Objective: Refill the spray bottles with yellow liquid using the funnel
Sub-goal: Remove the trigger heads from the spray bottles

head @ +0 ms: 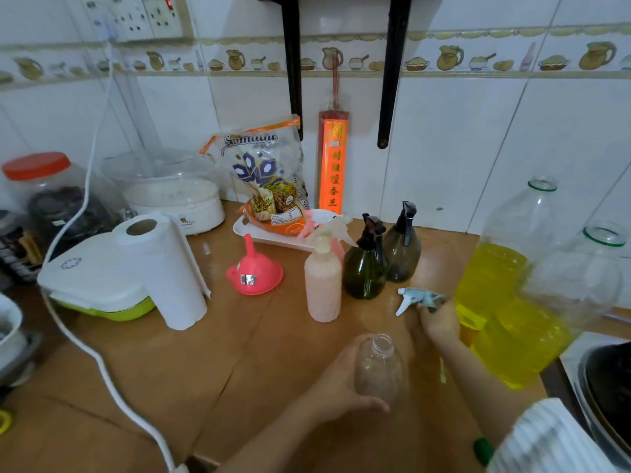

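Observation:
My left hand point(336, 387) grips a clear, uncapped spray bottle point(380, 368) standing on the wooden counter point(170, 370). My right hand point(440, 319) holds a pale blue spray head point(418, 298) just above the counter to the right of the bottles. A pink funnel point(254, 271) lies mouth down at the counter's middle. A pink spray bottle point(322, 285), a dark green one point(365, 264) and a brown one point(403, 245) stand together behind. Two big clear jugs of yellow liquid point(495, 278) point(532, 339) stand open at the right.
A paper towel roll point(167, 268) stands on a white and green box point(92, 278) at the left. A white cable point(82, 206) trails across the counter. A rice bag point(269, 179) leans in a white tray point(239, 230). A dark pan point(607, 387) sits at the far right.

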